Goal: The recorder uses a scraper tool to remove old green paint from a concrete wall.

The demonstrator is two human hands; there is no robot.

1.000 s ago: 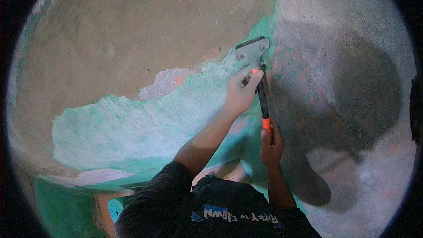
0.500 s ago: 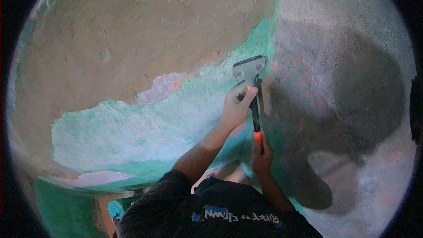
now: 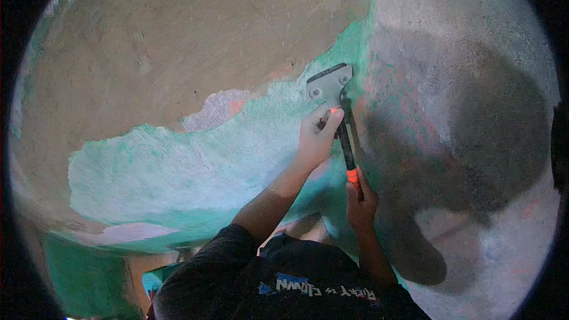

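Note:
Both my hands grip a long-handled scraper [image 3: 345, 148] with a wide grey metal head, two screws and a black handle with orange bands. My left hand [image 3: 319, 133] is closed round the upper shaft, just below the head. Lower down, my right hand [image 3: 362, 204] wraps the handle's end near the orange band. The scraper's head lies at the wall on a strip of green and pale paint [image 3: 195, 172], close to the corner. Whether its blade edge touches the surface I cannot tell.
Bare brownish wall [image 3: 160, 47] spreads above the ragged paint edge. At the right, the adjoining wall [image 3: 409, 6] is whitish with green and reddish patches, and my shadow [image 3: 498, 124] falls across it. Something teal [image 3: 155, 278] shows at the lower left beside my sleeve.
The scraper's head has shifted slightly up and left and tilted more, with my left hand following. My right hand has swung a little to the right.

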